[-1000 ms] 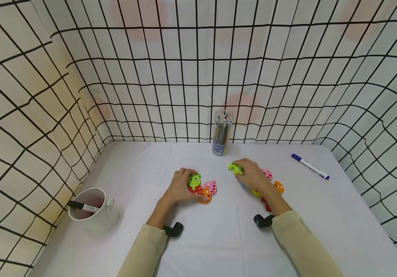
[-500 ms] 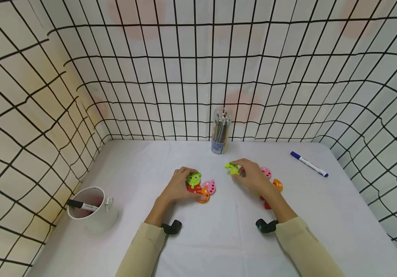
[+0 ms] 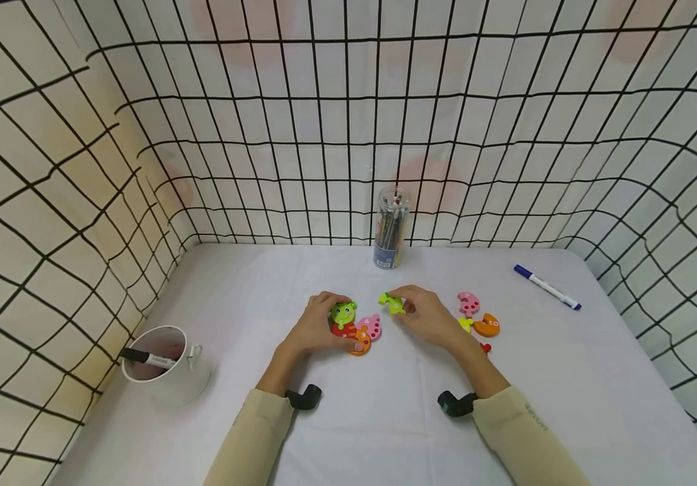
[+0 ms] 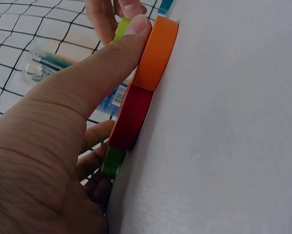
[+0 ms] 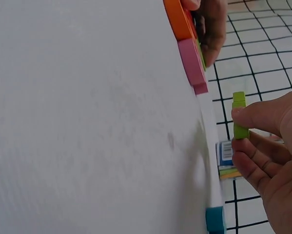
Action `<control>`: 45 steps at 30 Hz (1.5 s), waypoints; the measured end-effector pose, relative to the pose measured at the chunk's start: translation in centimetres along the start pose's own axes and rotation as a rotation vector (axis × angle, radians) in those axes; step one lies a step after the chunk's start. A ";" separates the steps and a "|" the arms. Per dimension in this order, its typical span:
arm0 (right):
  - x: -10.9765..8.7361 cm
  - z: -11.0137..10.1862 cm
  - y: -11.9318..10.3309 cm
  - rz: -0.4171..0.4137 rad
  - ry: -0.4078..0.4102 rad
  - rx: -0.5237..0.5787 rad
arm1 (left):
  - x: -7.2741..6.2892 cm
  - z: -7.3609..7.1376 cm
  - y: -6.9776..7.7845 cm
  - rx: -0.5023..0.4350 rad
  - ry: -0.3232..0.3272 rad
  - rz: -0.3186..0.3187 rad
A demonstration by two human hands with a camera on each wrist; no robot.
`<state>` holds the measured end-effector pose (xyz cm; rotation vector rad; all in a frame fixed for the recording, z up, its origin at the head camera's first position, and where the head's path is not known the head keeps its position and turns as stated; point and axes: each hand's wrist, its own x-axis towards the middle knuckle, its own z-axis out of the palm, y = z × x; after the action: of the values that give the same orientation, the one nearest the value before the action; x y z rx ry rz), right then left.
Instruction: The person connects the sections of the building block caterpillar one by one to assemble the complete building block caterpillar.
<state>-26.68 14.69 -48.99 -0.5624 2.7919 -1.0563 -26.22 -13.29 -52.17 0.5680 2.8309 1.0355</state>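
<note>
My left hand (image 3: 318, 327) grips a row of joined puzzle pieces on the white table, thumb on the orange piece (image 4: 158, 53) and fingers by the green smiling head (image 3: 343, 314). Between these sits a red piece (image 4: 131, 117); a pink dotted piece (image 3: 371, 328) adjoins the orange one. Thumb and fingers of my right hand (image 3: 429, 317) pinch a light-green puzzle piece (image 5: 240, 117), held off the table just right of the row. In the right wrist view a blue piece (image 5: 215, 219) lies below that hand; the head view hides it.
Loose pink (image 3: 469, 304), orange (image 3: 487, 325), yellow (image 3: 466, 325) and red (image 3: 485, 347) pieces lie right of my right hand. A blue-capped marker (image 3: 547, 287) is farther right. A pen jar (image 3: 390, 233) stands at the back, a white bucket (image 3: 169, 378) holding a black-capped marker (image 3: 146, 360) at left.
My right hand has carried the light-green piece leftward, closer to the joined row, uncovering more of the loose pieces on the right. My left hand keeps its hold in the same place.
</note>
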 end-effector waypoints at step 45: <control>-0.8 0.9 0.0 0.009 -0.024 -0.014 | 0.1 0.0 -0.4 -0.003 -0.056 0.076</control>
<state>-25.78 14.44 -49.73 -0.5597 2.7804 -1.0226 -26.42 -13.52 -52.41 0.6976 2.7789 1.0190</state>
